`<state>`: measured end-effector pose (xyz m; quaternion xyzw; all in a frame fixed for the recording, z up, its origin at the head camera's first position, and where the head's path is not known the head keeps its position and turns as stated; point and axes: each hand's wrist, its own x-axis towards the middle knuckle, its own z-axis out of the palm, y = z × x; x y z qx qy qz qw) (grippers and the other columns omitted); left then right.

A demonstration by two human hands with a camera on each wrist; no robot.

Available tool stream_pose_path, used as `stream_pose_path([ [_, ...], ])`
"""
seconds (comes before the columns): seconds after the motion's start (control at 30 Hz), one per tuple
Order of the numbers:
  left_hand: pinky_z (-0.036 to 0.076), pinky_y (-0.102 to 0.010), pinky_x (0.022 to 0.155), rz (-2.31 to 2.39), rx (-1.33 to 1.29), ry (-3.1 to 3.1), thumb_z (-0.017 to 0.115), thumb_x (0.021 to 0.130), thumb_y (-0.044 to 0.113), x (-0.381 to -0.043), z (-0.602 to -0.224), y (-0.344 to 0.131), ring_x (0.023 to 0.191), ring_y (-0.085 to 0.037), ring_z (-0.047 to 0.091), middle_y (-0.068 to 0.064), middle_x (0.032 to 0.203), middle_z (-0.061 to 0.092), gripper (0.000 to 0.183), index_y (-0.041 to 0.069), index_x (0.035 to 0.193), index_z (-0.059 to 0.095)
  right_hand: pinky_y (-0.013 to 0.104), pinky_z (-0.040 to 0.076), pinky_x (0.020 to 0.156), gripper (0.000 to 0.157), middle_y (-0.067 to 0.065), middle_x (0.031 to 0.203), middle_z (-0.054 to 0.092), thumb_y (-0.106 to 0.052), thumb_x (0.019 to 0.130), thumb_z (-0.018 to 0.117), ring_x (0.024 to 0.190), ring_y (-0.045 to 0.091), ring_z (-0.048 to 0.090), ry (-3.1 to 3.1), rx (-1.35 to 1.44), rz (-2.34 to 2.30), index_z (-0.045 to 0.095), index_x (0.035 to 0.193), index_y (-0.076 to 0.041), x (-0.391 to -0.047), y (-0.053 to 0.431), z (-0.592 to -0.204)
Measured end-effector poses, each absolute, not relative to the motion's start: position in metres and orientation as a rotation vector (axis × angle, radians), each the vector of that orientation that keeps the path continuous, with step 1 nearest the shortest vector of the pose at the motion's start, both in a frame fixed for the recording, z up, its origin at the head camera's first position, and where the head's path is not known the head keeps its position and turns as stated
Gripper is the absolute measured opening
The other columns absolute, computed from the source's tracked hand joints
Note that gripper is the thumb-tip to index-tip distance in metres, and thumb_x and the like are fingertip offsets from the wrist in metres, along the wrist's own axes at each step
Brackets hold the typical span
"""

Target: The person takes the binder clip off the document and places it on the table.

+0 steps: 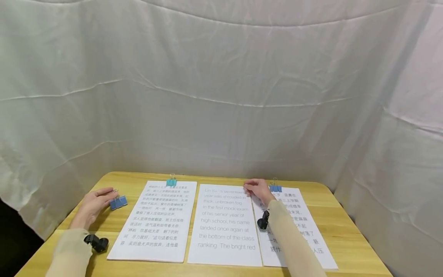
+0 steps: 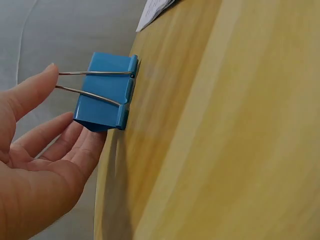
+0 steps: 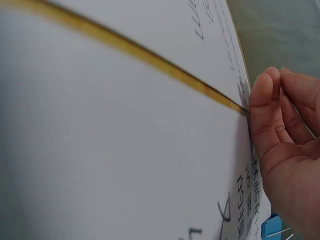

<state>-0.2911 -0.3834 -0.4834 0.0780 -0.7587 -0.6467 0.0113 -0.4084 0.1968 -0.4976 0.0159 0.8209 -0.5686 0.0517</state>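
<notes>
At the left side of the table, my left hand (image 1: 92, 206) holds a blue binder clip (image 1: 119, 202). In the left wrist view the thumb touches the ends of the clip's wire handles (image 2: 95, 73), and the other fingers lie behind and below its blue body (image 2: 106, 90). My right hand (image 1: 258, 189) is at the upper right corner of the middle paper stack (image 1: 225, 223), which bears English print. Its fingertips touch or nearly touch that corner. The right wrist view shows the bent fingers (image 3: 261, 100) beside the gap between two stacks, with no clip in them.
On the left lies a stack with Chinese print (image 1: 152, 223), a teal binder clip (image 1: 171, 182) on its top edge. The right stack (image 1: 311, 231), partly under my right forearm, carries a blue binder clip (image 1: 275, 188). A grey curtain (image 1: 221, 115) hangs behind the wooden table (image 1: 349, 238).
</notes>
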Motion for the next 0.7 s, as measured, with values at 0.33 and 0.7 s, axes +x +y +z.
stream_pose_path([
  [0.33,0.053,-0.013,0.08,-1.902,0.328,-2.547,0.061,0.096,0.038,-0.29,-0.478,-0.395,0.082,0.018,0.054,0.01,0.113,0.06,0.082,-0.015,0.148,0.024,0.025,0.054,0.069,0.028,0.008,0.096,0.071,-0.021,0.092,0.07,0.071,0.016,0.065,2.474,-0.019,-1.696,0.07,0.115,-0.005,-0.406,0.181,-0.497],
  [0.7,0.049,-0.013,0.079,-1.814,0.339,-2.677,0.054,0.099,0.045,-0.292,-0.479,-0.401,0.084,0.017,0.048,-0.01,0.134,0.059,0.08,-0.012,0.148,0.027,0.026,0.055,0.067,0.028,0.012,0.099,0.072,-0.016,0.095,0.066,0.07,0.014,0.065,2.416,-0.138,-1.718,0.068,0.116,0.001,-0.403,0.158,-0.495],
])
